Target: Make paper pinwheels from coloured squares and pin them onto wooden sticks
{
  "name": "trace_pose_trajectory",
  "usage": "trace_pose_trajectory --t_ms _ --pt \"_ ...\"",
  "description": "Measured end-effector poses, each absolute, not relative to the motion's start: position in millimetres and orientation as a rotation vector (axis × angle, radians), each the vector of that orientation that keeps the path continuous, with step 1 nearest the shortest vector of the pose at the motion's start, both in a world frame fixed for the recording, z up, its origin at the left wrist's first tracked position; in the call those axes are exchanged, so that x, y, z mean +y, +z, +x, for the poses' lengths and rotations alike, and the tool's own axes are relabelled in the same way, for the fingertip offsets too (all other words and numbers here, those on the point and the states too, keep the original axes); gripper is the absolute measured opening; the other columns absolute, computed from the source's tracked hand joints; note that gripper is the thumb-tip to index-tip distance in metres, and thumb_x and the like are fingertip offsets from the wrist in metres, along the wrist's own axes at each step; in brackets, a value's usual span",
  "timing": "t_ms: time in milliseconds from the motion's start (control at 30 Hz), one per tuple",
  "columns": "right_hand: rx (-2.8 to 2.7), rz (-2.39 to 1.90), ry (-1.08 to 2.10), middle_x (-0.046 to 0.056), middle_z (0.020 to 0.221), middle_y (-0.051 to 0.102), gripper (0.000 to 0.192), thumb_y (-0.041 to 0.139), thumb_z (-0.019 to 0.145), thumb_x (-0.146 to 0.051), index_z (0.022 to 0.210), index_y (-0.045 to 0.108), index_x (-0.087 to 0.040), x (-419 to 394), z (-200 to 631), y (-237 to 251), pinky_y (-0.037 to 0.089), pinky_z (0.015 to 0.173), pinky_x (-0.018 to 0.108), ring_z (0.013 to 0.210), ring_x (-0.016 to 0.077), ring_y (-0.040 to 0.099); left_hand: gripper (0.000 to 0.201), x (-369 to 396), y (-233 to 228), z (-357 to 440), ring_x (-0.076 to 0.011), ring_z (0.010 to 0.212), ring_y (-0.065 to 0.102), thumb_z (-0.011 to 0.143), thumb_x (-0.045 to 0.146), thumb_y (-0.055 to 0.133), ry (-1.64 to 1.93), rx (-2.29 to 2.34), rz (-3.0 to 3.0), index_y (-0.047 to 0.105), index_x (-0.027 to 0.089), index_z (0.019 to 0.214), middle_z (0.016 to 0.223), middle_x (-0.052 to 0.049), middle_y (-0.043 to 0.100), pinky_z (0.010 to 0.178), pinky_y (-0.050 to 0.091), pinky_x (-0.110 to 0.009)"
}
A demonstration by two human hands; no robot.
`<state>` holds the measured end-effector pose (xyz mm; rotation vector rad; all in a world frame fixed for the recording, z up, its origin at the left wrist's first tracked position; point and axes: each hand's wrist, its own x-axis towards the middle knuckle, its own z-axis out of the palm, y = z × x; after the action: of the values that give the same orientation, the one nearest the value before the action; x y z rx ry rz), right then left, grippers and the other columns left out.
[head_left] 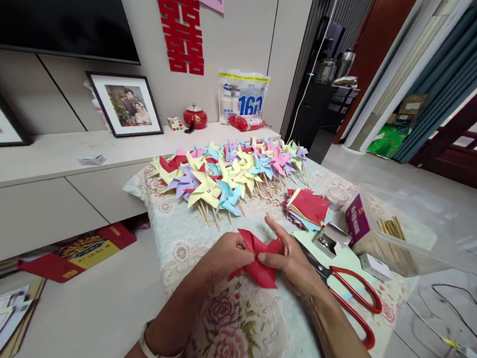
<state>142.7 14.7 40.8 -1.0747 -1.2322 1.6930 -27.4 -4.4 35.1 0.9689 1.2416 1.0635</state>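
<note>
A red paper pinwheel [264,272] is held between both my hands above the flowered tablecloth [232,336]. My left hand [226,256] pinches it near the centre from the left. On the other side, my right hand [293,263] presses its thumb on the middle, with the index finger stretched out. Just beyond stand finished paper pinwheels [230,172] on sticks, in yellow, blue, purple, pink and red. Red-handled scissors [353,302] lie beside my right forearm. A stack of cut paper squares [309,208] rests past my right hand, near a small open box of metal fasteners [330,241].
At the right is a clear plastic bin [409,246] holding wooden sticks [392,227]. A small white box [376,266] sits in front of it. Behind the table runs a white cabinet [53,175] with a framed photo [125,105] and a red pot [195,117]. Cables lie on the floor at right.
</note>
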Motion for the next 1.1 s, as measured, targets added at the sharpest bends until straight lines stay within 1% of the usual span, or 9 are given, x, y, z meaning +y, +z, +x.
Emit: trace_pose_trajectory --t_ms 133,333,567,633,700,733,800,900,1100 --pt "-1.283 -1.086 1.71 -0.009 0.061 0.057 0.103 0.077 0.063 -0.016 0.155 0.031 -0.02 16.1 142.4 38.6 0.032 0.049 0.022 0.051 0.0115 0.048 0.015 1.1 38.9 -29.6 -0.0081 0.038 0.031 0.058 0.02 0.061 0.789 1.314 1.16 0.049 0.022 0.049 0.041 0.006 0.041 0.04 0.018 -0.024" --pt "-1.347 -1.052 1.703 -0.007 0.071 0.061 0.108 0.076 0.065 -0.014 0.158 0.021 -0.023 19.1 144.4 33.0 0.038 0.054 0.024 0.057 0.0118 0.054 0.017 8.4 42.6 -33.6 -0.0086 0.038 0.031 0.058 0.021 0.06 0.646 1.361 1.25 0.045 0.023 0.052 0.041 0.008 0.039 0.038 0.02 -0.024" --pt "-1.419 -1.01 1.638 0.001 0.095 0.063 0.114 0.077 0.062 -0.017 0.159 0.016 -0.022 22.2 145.2 33.9 0.047 0.071 0.029 0.079 0.0157 0.058 0.015 11.5 45.4 -34.9 -0.0086 0.043 0.031 0.06 0.025 0.058 0.564 1.277 1.378 0.045 0.022 0.054 0.047 0.008 0.038 0.042 0.021 -0.025" --pt "-1.498 -1.047 1.547 0.006 0.111 0.062 0.111 0.076 0.062 -0.017 0.158 0.021 -0.023 22.2 146.7 33.6 0.048 0.076 0.031 0.09 0.0182 0.057 0.013 12.7 47.5 -35.4 -0.0088 0.045 0.032 0.059 0.024 0.058 0.545 1.264 1.418 0.046 0.021 0.054 0.049 0.007 0.04 0.043 0.02 -0.025" --pt "-1.578 -1.098 1.423 0.009 0.132 0.054 0.106 0.077 0.062 -0.018 0.156 0.027 -0.026 21.4 148.6 33.5 0.048 0.078 0.032 0.104 0.0207 0.054 0.014 14.2 50.1 -36.1 -0.0087 0.045 0.031 0.057 0.022 0.057 0.523 1.273 1.453 0.044 0.021 0.052 0.049 0.007 0.04 0.043 0.018 -0.026" --pt "-1.608 -1.11 1.388 0.009 0.135 0.052 0.105 0.076 0.063 -0.018 0.156 0.028 -0.027 20.8 149.3 33.7 0.048 0.078 0.031 0.107 0.0213 0.053 0.014 15.0 51.5 -36.5 -0.0088 0.045 0.031 0.057 0.022 0.057 0.509 1.28 1.468 0.044 0.021 0.051 0.048 0.007 0.039 0.043 0.017 -0.026" --pt "-1.641 -1.087 1.422 0.007 0.121 0.06 0.106 0.074 0.066 -0.017 0.158 0.023 -0.027 19.6 149.9 34.3 0.047 0.075 0.03 0.101 0.0201 0.055 0.015 16.5 54.5 -37.2 -0.009 0.045 0.03 0.056 0.023 0.058 0.479 1.293 1.492 0.044 0.021 0.051 0.048 0.007 0.038 0.043 0.017 -0.026" --pt "-1.629 -1.021 1.564 -0.001 0.09 0.064 0.107 0.069 0.068 -0.013 0.159 0.015 -0.025 18.4 148.7 35.0 0.043 0.065 0.027 0.076 0.0146 0.056 0.012 17.7 58.2 -37.8 -0.0095 0.046 0.031 0.056 0.023 0.058 0.432 1.295 1.522 0.047 0.021 0.052 0.048 0.007 0.039 0.043 0.019 -0.026" --pt "-1.618 -1.05 1.638 -0.01 0.068 0.055 0.105 0.065 0.067 -0.008 0.159 0.018 -0.023 17.7 146.8 37.6 0.032 0.053 0.022 0.055 0.009 0.045 0.013 18.6 58.5 -37.9 -0.0097 0.047 0.03 0.057 0.024 0.058 0.369 1.279 1.563 0.046 0.021 0.052 0.048 0.007 0.037 0.043 0.018 -0.027"
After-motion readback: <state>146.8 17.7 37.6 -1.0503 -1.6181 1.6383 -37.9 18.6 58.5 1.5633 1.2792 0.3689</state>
